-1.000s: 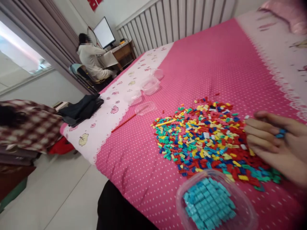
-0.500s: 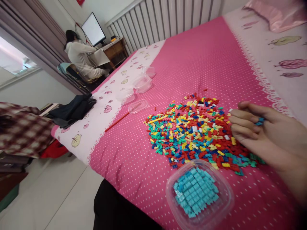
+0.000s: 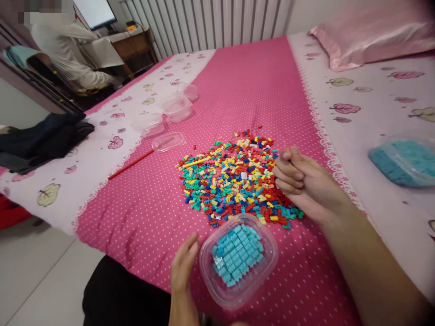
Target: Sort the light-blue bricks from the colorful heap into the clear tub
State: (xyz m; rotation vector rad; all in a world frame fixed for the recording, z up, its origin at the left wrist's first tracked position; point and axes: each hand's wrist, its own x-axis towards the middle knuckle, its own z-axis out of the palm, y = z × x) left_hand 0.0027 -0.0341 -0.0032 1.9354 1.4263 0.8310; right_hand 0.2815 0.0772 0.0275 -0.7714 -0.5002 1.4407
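Bricks (image 3: 234, 183) litter pink bedding (image 3: 136, 222), radiator (image 3: 217, 27) behind; right hand (image 3: 304, 183) clenched, left hand (image 3: 183, 265) unclenched.

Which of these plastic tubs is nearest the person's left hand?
The tub of turquoise blocks in front of the colourful pile, beside the left hand. The other turquoise-filled tub sits far right; the clear containers lie farther off.

From my end I count two clear plastic tubs (image 3: 270, 262) of turquoise bricks (image 3: 239, 256), one heap of small multicoloured plastic bricks (image 3: 234, 181) too many to number, one red stick (image 3: 131, 164), one yellow stick (image 3: 196, 163), one pink satin pillow (image 3: 377, 34), one bare left hand (image 3: 183, 262), one bare right hand (image 3: 304, 183).
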